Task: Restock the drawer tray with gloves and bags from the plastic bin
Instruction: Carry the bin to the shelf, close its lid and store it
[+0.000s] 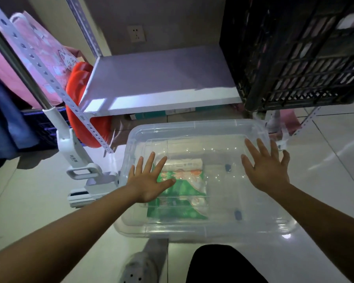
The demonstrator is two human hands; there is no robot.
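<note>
A clear plastic bin (pixel 194 127) sits on the tiled floor in front of me, and a transparent lid seems to cover it. Through the plastic I see a green packet (pixel 184 203) with a white and orange print and a white roll (pixel 187 164) behind it. My left hand (pixel 149 177) is spread flat over the bin's left side, above the green packet. My right hand (pixel 267 167) is spread flat over the right side. Both hands hold nothing. No drawer tray is in view.
A white metal shelf (pixel 159 78) stands just behind the bin, with a black lattice crate (pixel 298 52) on its right end. A red cushion (pixel 84 94) and a white folded stand (pixel 80 166) lie to the left. My grey shoe (pixel 143 264) is below.
</note>
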